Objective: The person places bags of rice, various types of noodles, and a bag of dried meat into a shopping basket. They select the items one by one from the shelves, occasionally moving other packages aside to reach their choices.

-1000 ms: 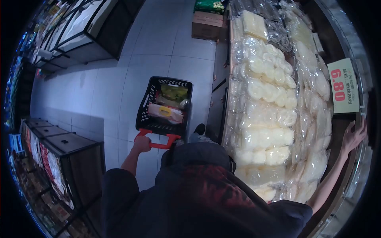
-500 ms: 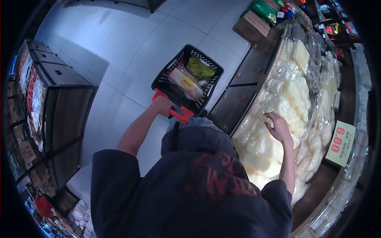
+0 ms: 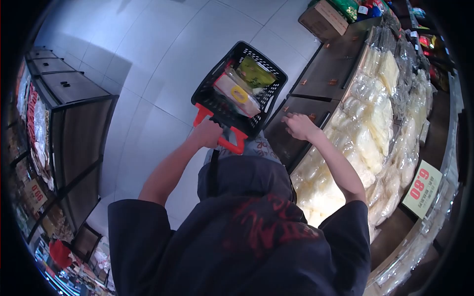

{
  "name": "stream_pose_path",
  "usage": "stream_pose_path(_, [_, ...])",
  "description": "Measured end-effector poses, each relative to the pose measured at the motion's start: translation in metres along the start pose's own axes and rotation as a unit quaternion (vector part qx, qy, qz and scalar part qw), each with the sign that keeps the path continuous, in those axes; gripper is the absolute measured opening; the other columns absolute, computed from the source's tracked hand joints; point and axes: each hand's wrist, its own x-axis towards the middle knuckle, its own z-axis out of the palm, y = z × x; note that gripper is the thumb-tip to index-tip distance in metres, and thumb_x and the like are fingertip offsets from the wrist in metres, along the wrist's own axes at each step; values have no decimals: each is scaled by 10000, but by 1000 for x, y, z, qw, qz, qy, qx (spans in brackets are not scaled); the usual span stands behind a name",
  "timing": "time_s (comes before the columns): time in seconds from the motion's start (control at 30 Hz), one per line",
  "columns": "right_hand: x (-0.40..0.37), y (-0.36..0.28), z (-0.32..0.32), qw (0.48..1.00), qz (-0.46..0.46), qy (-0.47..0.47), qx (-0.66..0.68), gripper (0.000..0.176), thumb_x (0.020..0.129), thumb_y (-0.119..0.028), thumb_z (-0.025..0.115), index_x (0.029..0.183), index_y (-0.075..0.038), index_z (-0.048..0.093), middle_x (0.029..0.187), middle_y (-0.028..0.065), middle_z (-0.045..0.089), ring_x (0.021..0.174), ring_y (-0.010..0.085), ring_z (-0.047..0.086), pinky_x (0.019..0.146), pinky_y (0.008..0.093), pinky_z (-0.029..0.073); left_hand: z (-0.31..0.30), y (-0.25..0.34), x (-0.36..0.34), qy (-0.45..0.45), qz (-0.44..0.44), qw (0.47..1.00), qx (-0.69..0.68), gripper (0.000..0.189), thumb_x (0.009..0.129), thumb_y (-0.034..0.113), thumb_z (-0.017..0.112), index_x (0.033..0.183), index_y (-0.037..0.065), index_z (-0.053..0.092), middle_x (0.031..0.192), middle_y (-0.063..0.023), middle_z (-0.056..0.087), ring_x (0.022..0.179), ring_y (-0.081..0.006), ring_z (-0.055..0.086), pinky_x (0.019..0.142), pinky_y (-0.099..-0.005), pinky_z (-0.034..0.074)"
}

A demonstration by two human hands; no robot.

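Note:
My left hand (image 3: pixel 208 133) is wrapped round the red handle (image 3: pixel 232 144) of a black shopping basket (image 3: pixel 250 127). The basket hangs in front of my legs. Inside it lie a green package (image 3: pixel 256 74) and a pale pack with a yellow oval label (image 3: pixel 239 94). To the right of the basket, my right hand (image 3: pixel 299 126) hovers over the dark cabinet doors (image 3: pixel 311 106). Its fingers are loosely bent and apart, with nothing visible in them. Right beside that arm, clear bags of pale yellow food (image 3: pixel 363 123) are heaped on the display shelf.
A sign reading 6.80 (image 3: pixel 422 189) stands at the shelf's right edge. Beyond the cabinets sits a cardboard box (image 3: pixel 323 20). Along the left runs another dark display stand (image 3: pixel 81 128), with a second price sign (image 3: pixel 35 194). Pale floor tiles (image 3: pixel 163 64) lie between.
My right hand has moved left and forward, away from above the bagged food, to beside the basket. The basket has shifted slightly forward and right in view, still in my left hand.

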Motion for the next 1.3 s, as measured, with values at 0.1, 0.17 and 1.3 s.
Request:
stream_pose_path(0.1, [67,39,14,997,15,-81,2,358,817,-131,632,1167,-62,614,1125,195,640,1065,368,633,903,473,525,0,-2,4,-40,-9,999,1,174,691,196,669,784,64,736,843,-149,721,820,-321,707,767,-436,542])
stream_pose_path(0.17, [114,68,33,996,36,-71,43,273,805,-105,583,1067,-49,637,1058,205,676,1040,368,659,842,496,551,1,-3,8,-19,-9,1000,-17,144,707,179,656,757,66,730,803,-139,716,806,-302,709,739,-433,537])
stream_pose_path(1.3, [397,151,264,783,322,-66,528,835,614,-434,763,1282,35,588,1424,242,492,1285,338,532,1057,369,453,3,-9,35,-128,-18,990,-57,100,671,189,631,701,94,628,721,-58,657,735,-229,661,646,-377,515])
